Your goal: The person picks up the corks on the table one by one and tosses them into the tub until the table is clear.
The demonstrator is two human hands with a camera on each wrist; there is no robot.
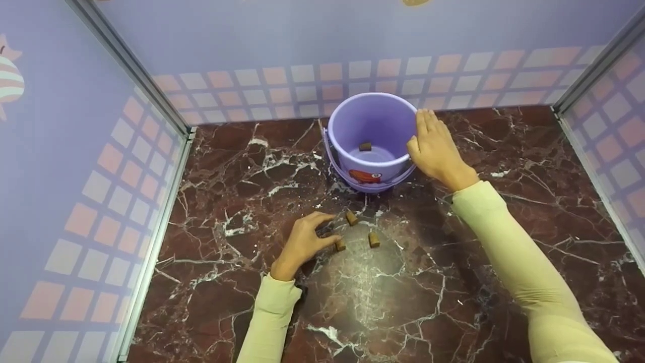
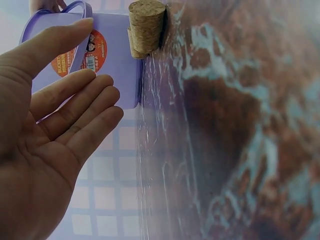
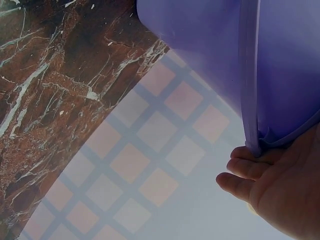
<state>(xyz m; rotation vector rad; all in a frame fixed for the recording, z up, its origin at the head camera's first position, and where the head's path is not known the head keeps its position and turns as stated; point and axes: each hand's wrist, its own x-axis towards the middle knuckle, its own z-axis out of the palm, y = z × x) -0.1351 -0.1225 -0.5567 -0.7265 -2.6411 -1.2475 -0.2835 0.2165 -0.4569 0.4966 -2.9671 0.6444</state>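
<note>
A purple bucket (image 1: 370, 174) with a hanging handle stands upright on the marble surface. Inside it lies one cork stopper (image 1: 365, 146). On the surface in front are three more: an upper cork stopper (image 1: 351, 218), a right cork stopper (image 1: 374, 239) and a left cork stopper (image 1: 340, 245), partly hidden by the thumb. Beside these, my left hand (image 1: 306, 239) has its thumb and fingers spread apart, with nothing between them. My right hand (image 1: 437, 148) rests against the bucket's right rim near the handle joint, fingers fairly straight; its thumb lies at the rim.
Purple panels with pink and pale squares enclose the surface: a back wall (image 1: 282, 45), a left wall (image 1: 85, 201) and a right wall (image 1: 620, 121). The bucket stands close to the back wall. Dark red marble (image 1: 227, 302) with white veins forms the surface.
</note>
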